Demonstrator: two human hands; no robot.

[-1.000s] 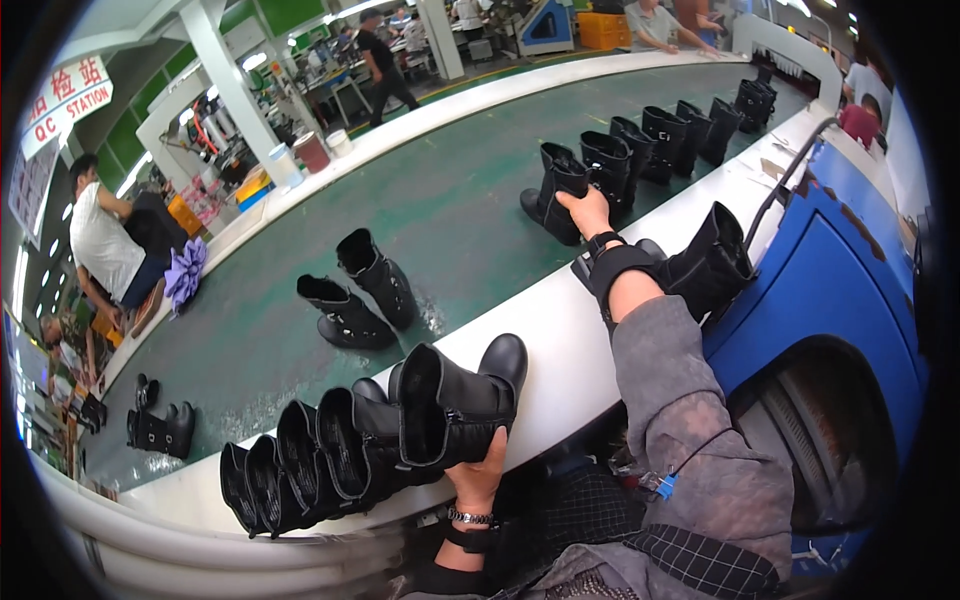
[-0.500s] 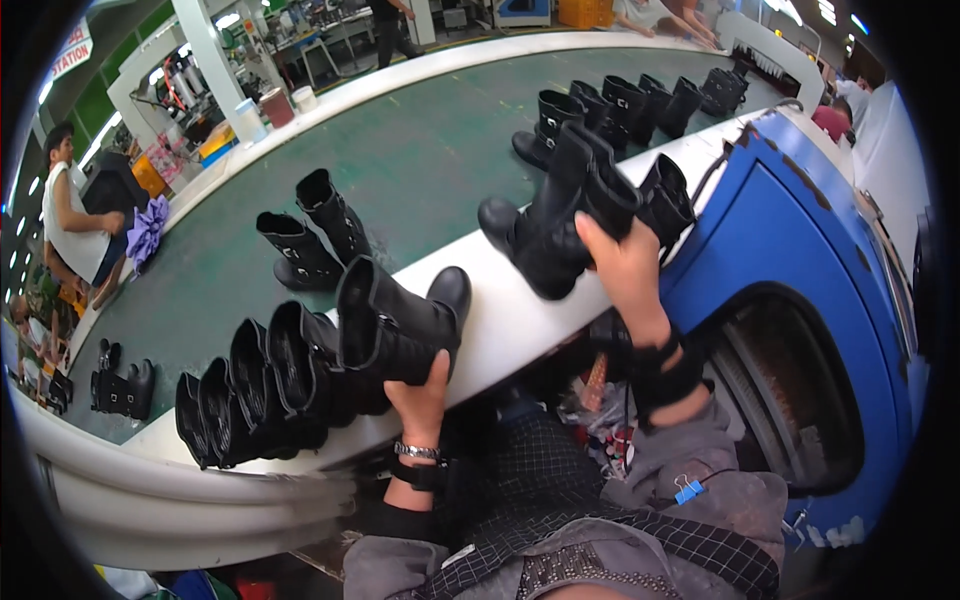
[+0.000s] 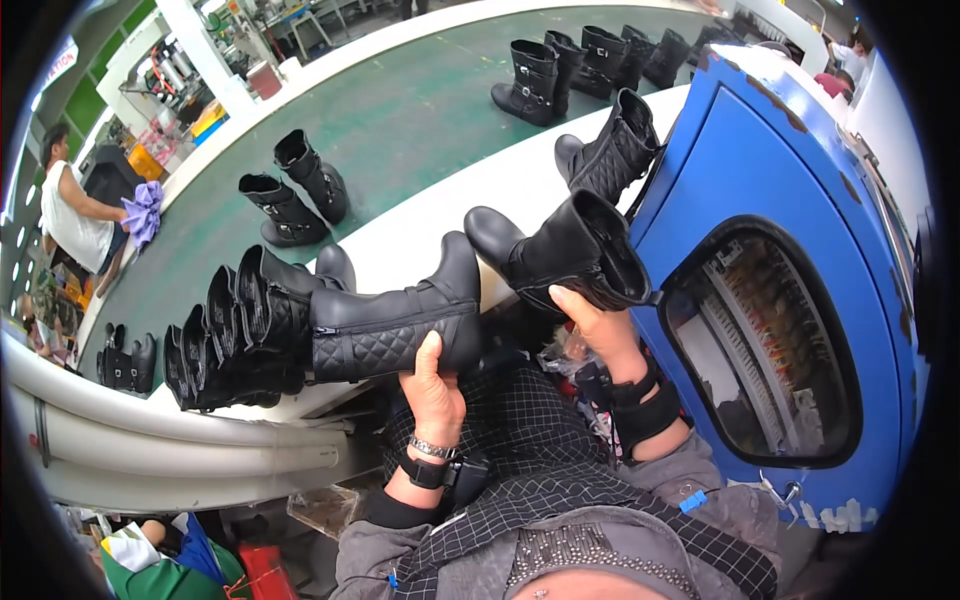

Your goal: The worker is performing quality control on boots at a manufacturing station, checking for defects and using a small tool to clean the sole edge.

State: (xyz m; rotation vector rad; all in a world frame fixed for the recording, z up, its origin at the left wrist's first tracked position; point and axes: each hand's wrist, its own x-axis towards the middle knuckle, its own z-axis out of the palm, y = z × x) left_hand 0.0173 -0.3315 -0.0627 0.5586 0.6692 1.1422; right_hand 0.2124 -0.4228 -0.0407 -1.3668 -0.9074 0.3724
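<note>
My left hand (image 3: pixel 435 395) is closed on a black boot (image 3: pixel 400 325) with a quilted side and a long zipper. This boot is tipped over, its toe pointing up and away from me. Around the heel part of another black boot (image 3: pixel 560 250), my right hand (image 3: pixel 600 330) is closed, thumb on the near side; its opening faces right and its toe points left. The fingers of both hands are partly hidden beneath the boots. Left of the first boot stands a tight row of several black boots (image 3: pixel 235 310) on the white ledge (image 3: pixel 410 250).
A single quilted boot (image 3: pixel 615 150) stands on the ledge by a blue cabinet (image 3: pixel 700 180) with a dark window. Across the green belt (image 3: pixel 400 150) are a pair of buckled boots (image 3: pixel 285 210) and several more boots (image 3: pixel 600 60). A person (image 3: pixel 80 210) with purple cloth is at the far left.
My left hand has turned its boot so the zippered side shows. My right hand has drawn one boot nearer; another stands apart on the ledge behind it. The view has shifted.
</note>
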